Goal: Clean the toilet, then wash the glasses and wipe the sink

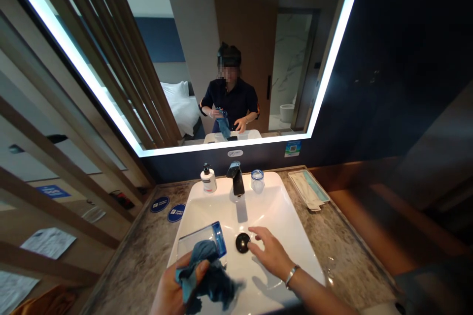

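My left hand [173, 280] is closed around a blue cloth [201, 258] and a clear drinking glass [219, 238] with a thick blue end. The glass lies tilted on its side above the left part of the sink [266, 283], and the cloth hangs down in blurred folds. Over the basin, beside the black drain plug [243, 243], my right hand [271, 253] holds nothing, its fingers apart and slightly bent. A metal bracelet circles that wrist.
A black faucet [236, 179] rises at the sink's back, between a white pump bottle [209, 179] and another blue-rimmed glass [257, 182]. Two round blue coasters [160, 204] lie on the left counter. To the right sits a tray [308, 189] with packets. Behind hangs a lit mirror [251, 24].
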Tool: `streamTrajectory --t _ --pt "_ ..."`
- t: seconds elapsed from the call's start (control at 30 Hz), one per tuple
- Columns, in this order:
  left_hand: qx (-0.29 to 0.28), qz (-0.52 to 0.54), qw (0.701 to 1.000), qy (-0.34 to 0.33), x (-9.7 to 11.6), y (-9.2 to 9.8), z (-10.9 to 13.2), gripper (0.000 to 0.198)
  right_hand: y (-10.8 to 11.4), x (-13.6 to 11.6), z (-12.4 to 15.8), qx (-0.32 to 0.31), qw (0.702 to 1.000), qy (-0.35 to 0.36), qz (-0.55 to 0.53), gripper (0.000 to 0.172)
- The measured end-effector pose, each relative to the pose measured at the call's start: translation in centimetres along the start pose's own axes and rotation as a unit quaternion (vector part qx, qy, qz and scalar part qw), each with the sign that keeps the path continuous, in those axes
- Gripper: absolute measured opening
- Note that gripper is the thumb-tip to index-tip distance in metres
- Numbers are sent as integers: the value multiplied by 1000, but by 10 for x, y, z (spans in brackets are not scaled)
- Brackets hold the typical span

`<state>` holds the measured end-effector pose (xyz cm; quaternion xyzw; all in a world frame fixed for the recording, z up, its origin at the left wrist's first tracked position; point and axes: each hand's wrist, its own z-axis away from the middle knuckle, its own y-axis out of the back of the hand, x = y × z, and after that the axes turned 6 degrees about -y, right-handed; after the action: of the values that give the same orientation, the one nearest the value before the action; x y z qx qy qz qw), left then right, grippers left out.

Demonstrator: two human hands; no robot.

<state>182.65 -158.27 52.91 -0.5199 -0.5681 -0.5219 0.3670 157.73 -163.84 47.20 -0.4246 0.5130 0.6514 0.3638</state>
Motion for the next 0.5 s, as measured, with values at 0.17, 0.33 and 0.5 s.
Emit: streamTrajectory --t 0.17,0.33,0.5 --pt "-102 -236 911 -324 -5 4 -6 32 4 -51 -5 -324 925 -91 -176 80" --pt "-108 -192 925 -310 -10 -7 -10 35 -13 -67 -5 -293 938 -77 -171 73" --pt "-23 21 1000 4 -12 -18 4 35 -12 -55 -8 -179 976 127 1 69"
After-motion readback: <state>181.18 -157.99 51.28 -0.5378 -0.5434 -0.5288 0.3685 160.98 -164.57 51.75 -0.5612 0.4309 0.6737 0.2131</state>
